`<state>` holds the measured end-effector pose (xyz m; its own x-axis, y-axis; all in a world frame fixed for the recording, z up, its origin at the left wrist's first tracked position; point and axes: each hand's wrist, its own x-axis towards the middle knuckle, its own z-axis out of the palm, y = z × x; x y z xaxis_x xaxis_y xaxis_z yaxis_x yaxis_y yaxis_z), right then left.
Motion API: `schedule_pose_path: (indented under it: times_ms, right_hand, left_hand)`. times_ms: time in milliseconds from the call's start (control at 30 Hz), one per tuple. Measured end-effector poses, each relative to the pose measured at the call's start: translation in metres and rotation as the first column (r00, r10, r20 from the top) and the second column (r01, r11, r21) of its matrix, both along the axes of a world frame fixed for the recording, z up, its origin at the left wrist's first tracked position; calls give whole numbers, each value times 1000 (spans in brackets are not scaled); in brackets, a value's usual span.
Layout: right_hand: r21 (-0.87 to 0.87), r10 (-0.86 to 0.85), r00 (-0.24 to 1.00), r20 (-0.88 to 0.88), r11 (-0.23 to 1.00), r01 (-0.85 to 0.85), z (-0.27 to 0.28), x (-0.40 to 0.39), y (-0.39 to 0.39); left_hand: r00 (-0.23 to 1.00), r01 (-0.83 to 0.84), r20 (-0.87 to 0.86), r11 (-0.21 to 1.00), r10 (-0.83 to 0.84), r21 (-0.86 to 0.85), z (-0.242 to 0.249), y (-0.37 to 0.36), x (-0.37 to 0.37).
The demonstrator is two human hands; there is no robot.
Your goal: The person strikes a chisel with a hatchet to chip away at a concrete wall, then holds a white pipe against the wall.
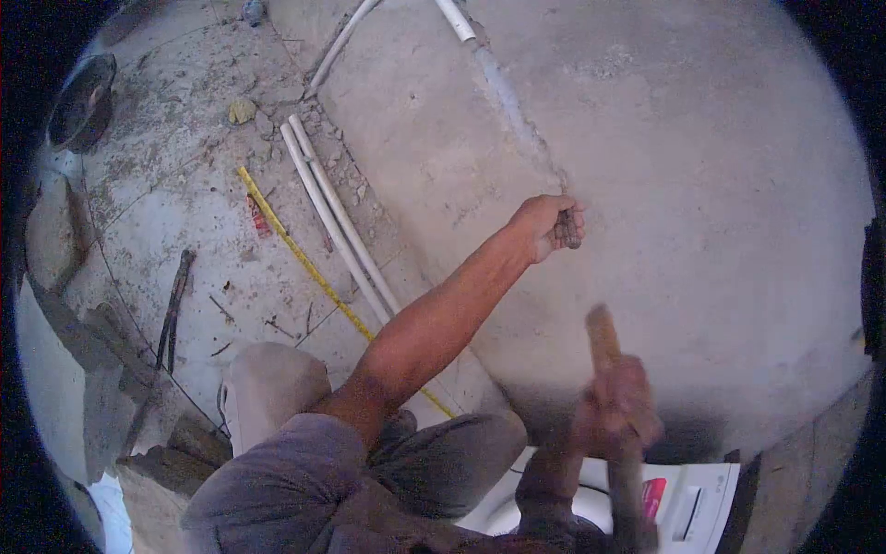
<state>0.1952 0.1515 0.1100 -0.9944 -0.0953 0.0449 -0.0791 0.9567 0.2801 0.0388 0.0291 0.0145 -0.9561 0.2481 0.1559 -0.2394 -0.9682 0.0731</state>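
1. A bare grey cement wall (664, 185) fills the right and centre of the frame. It meets a dusty, rubble-strewn concrete floor (175, 212) on the left. A narrow chased groove (517, 120) runs down the wall from the upper centre.
2. Two long white plastic pipes (337, 222) lie side by side on the floor at centre left. A yellow measuring tape (295, 245) is stretched out just beside them. Either could trip or roll under a foot if the crouched person shifts.
3. The left hand (544, 224) is closed around a short dark metal chisel (568, 228). The chisel's tip is set against the wall at the groove's lower end, right of the frame's centre.
4. The right hand (616, 406), blurred, is clenched on a wooden-handled hammer (604, 337) at lower right. The hammer is raised, well apart from the chisel.
5. Risks, as I judge them:
   - A blow that glances off the small chisel head would strike the bare knuckles gripping it.
   - A chisel held off the line could skid and break the groove's edge wider.
   - Flying cement chips could reach the face, since the head is close above.
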Motion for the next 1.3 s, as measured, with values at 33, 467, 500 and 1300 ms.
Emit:
schedule_pose_path:
  times_ms: [33, 467, 500, 1300]
  right_hand:
    - [31, 120, 988, -94, 993, -117, -16, -5, 1]
    - [-522, 462, 680, -570, 435, -733, -57, -22, 47]
    - [-261, 380, 763, -523, 781, -567, -74, -34, 47]
    - [-838, 44, 932, -361, 422, -345, -98, -43, 59]
  left_hand:
    - [1000, 2, -4, 1000, -2, -1, 0, 0, -2]
    - [999, -42, 15, 997, 43, -58, -10, 1, -5]
    - [999, -25, 43, 998, 27, -55, -9, 2, -4]
    - [914, -268, 188, 882, 360, -388, -23, 31, 16]
